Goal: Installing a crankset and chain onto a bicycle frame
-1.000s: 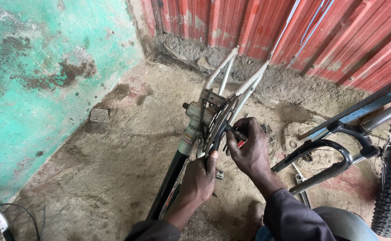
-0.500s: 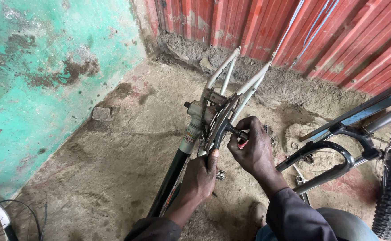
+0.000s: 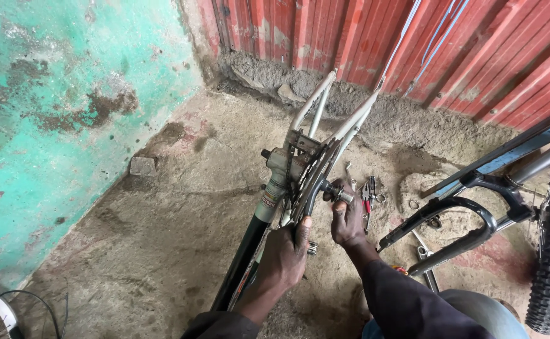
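Left grip [image 3: 285, 254]: I read it as closed around the lower edge of the chainring [image 3: 306, 182], thumb up along the toothed rim, fingers wrapped behind.
Right grip [image 3: 348, 220]: closed on the crank axle end [image 3: 339, 193], a short metal stub that sticks out sideways from the middle of the chainring; I cannot tell if a tool is in the fist.
Bike frame [image 3: 269, 201]: upside down or laid over, its dark main tube running from below my left grip up to the bottom bracket, pale rear stays continuing up and away toward the red wall.
Long axis of frame: from near my body, up and away, slightly to the right.
Axis of axle stub: across the frame, pointing toward my right grip.
Key relation: the stub lies just above and left of my right grip, touching it; the chainring lies directly above my left grip.
Nearer hand to axle: right.
Pliers [image 3: 368, 196]: on the dirt floor [image 3: 162, 238], just beyond my right grip, with small loose metal parts.
Second bike [image 3: 476, 213]: well to the right of both grips.
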